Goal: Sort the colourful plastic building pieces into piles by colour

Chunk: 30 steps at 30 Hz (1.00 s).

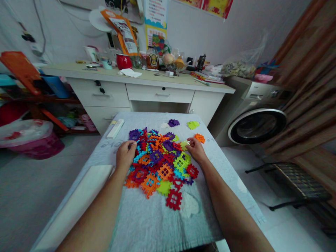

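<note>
A heap of flat plastic interlocking tiles (160, 162) in red, orange, purple, blue and green lies on a table covered with a pale blue cloth (157, 220). My left hand (126, 154) rests on the heap's left edge, fingers curled down onto the tiles. My right hand (195, 148) sits at the heap's right edge, its fingertips pinched on a small pale green tile (186, 143). A red tile (173, 199) lies apart at the near side. Loose purple (173, 123), green (193, 125) and orange (200, 138) tiles lie at the far side.
A white remote (115, 128) lies at the table's far left. A white board (78, 203) leans along the left edge. Behind stands a cluttered desk (136, 78) with drawers. A washing machine (257, 122) is at right, a pink bin (34, 140) at left.
</note>
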Available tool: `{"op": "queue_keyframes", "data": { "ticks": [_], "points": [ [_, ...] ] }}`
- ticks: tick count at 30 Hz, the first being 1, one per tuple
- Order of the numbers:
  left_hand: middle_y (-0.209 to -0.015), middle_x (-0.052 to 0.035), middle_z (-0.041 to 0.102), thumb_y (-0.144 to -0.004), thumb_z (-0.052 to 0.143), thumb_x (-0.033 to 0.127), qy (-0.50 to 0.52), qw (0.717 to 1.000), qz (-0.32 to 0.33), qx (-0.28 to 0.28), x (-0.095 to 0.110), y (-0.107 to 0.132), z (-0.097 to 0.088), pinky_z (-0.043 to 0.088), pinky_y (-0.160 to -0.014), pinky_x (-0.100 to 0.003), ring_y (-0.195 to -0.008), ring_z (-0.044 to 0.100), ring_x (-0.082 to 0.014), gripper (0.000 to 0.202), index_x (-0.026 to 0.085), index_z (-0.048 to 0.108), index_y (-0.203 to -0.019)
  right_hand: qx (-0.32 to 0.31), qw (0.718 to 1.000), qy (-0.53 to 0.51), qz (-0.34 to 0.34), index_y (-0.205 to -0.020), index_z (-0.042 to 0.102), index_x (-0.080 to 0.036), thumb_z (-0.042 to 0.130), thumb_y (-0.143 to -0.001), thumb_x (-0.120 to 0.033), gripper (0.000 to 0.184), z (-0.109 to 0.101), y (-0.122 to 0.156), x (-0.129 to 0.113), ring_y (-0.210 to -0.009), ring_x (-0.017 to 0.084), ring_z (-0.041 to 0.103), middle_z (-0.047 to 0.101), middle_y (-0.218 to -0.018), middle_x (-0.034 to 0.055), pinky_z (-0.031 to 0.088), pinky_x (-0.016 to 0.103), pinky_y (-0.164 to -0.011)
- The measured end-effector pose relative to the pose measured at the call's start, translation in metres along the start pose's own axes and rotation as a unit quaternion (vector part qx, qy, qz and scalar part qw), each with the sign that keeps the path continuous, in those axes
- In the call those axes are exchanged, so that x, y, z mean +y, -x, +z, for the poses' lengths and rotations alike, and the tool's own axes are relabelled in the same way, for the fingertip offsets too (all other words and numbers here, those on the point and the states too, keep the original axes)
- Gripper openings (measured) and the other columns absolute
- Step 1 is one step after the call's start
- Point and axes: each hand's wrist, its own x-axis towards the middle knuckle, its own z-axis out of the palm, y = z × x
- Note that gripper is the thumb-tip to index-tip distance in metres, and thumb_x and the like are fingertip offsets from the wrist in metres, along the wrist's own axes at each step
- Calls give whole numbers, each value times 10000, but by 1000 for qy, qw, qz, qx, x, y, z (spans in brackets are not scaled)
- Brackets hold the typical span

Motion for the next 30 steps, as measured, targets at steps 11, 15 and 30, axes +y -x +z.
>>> {"op": "queue_keyframes", "data": {
  "ticks": [11, 15, 30],
  "points": [
    [-937, -77, 693, -790, 455, 492, -4, 1000, 5, 0, 0, 0, 1, 472, -882, -343, -912, 628, -229, 398, 186, 685, -903, 80, 980, -148, 109, -882, 576, -187, 701, -557, -372, 394, -67, 5, -10, -619, 116, 508, 542, -701, -28, 417, 253, -580],
    [-925, -69, 696, -790, 456, 493, -2, 1000, 6, 0, -1, 0, 1, 476, -867, -328, -903, 631, -222, 401, 186, 688, -905, 92, 985, -75, 122, -885, 595, -176, 659, -581, -356, 359, -92, 19, 1, -600, 121, 508, 534, -673, -33, 416, 265, -581],
    [-859, -42, 713, -755, 519, 461, 26, 997, -63, 47, -5, -2, 6, 478, -810, -307, -852, 641, -214, 352, 190, 702, -886, -15, 893, 443, 84, -1204, 640, -218, 622, -792, -416, 457, -88, 47, 5, -1076, 273, 564, 618, -1145, 121, 405, 384, -925]
  ]
}}
